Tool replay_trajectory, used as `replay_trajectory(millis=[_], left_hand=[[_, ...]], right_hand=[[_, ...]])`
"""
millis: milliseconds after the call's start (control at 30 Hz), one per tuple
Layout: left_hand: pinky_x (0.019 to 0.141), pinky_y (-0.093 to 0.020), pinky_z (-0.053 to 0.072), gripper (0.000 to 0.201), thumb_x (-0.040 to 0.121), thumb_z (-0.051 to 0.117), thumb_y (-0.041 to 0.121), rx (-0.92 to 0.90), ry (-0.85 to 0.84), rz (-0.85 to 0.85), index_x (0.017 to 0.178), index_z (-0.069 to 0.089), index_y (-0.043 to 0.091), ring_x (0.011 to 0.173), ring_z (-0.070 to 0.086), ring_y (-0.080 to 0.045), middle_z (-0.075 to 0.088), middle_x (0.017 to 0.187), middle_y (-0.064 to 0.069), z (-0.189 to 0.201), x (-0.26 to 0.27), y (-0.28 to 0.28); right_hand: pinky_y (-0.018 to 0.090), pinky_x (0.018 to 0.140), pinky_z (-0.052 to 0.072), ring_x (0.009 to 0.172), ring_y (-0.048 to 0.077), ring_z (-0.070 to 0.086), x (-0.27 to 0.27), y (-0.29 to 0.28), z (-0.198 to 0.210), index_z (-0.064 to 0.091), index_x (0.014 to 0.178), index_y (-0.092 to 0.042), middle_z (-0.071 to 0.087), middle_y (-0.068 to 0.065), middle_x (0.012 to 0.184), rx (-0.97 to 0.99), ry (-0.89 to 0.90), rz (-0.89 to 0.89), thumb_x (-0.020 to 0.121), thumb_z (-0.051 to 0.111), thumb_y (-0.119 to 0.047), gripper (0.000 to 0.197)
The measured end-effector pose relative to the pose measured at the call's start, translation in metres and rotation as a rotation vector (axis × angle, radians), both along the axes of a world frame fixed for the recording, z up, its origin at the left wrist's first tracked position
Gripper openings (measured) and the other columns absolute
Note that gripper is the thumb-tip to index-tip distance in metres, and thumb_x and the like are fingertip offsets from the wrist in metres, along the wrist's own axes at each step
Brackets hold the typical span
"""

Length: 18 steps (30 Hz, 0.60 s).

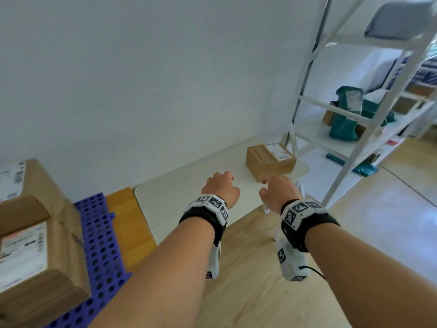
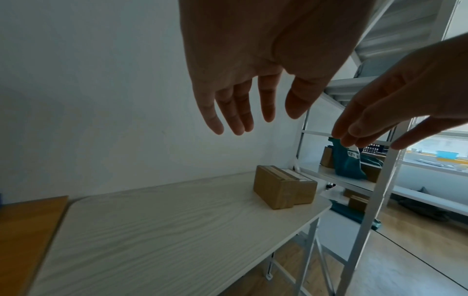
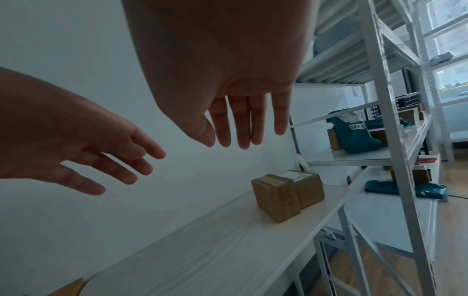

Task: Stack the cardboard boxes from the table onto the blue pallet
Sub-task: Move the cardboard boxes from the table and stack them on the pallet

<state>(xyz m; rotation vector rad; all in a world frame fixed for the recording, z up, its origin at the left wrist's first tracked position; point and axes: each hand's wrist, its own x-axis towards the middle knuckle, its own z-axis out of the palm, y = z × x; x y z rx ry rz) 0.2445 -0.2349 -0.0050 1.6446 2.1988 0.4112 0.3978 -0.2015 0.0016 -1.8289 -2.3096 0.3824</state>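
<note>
Cardboard, brown, rectangular and taped, with a white shipping label on top: this small box [image 1: 270,161] sat at the far right end of the white wood-grain table [image 1: 189,185], close to its rounded right corner and near the wall-side edge. We noted both hands stretched out above the table with air between them and the box. Our left hand [image 1: 221,188] was empty, fingers straight and loosely spread. Our right hand [image 1: 279,191] was likewise empty and relaxed, and it lay nearer the box; in the head view it hung just short of the front corner. The box lay ahead and to the right of both hands. Its long axis seemed to run roughly from the table's front edge toward the wall, though skewed. We judged a two-handed side grasp would need more reach rightward. Larger brown cardboard boxes [image 1: 35,233] were stacked on the blue perforated plastic pallet [image 1: 99,245] at our left.
</note>
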Motion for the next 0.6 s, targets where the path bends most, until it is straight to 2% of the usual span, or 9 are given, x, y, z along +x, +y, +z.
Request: replay_trajectory(millis=[167,333,500,600], left_hand=[[0.101,-0.041,0.043,0.044,0.094,0.047,0.028,-0.018,-0.031,-0.023,0.138,0.045,0.022,0.126,0.045,-0.029,0.045,0.138,-0.009,-0.007,0.021,0.044],[0.101,-0.040,0.043,0.045,0.094,0.047,0.029,-0.035,-0.050,-0.023,0.138,0.044,0.023,0.127,0.044,-0.029,0.046,0.139,-0.008,-0.019,0.032,0.111],[0.099,-0.041,0.044,0.040,0.095,0.045,0.030,-0.012,-0.090,-0.009,0.134,0.046,0.022,0.125,0.046,-0.029,0.048,0.135,-0.009,-0.028,0.035,0.198],[0.098,-0.041,0.045,0.039,0.093,0.046,0.028,-0.056,-0.118,0.001,0.132,0.047,0.023,0.123,0.047,-0.028,0.050,0.133,-0.008,-0.036,0.033,0.243]], right_hand=[[0.036,0.093,0.047,0.115,0.023,0.054,0.020,0.040,-0.008,0.057,0.126,-0.018,0.060,0.004,0.124,-0.027,0.016,-0.029,0.093,0.048,-0.024,0.035],[0.037,0.091,0.050,0.110,0.022,0.056,0.031,0.101,-0.016,0.060,0.121,-0.021,0.061,0.003,0.117,-0.027,0.014,-0.061,0.091,0.050,-0.023,0.032],[0.038,0.089,0.050,0.099,0.025,0.056,0.028,0.185,-0.020,0.057,0.104,-0.019,0.062,0.005,0.111,-0.049,-0.036,-0.038,0.088,0.043,-0.021,0.021],[0.035,0.091,0.046,0.110,0.024,0.055,0.027,0.228,-0.024,0.058,0.116,-0.020,0.060,0.003,0.118,-0.070,-0.052,-0.048,0.090,0.048,-0.023,0.028]])
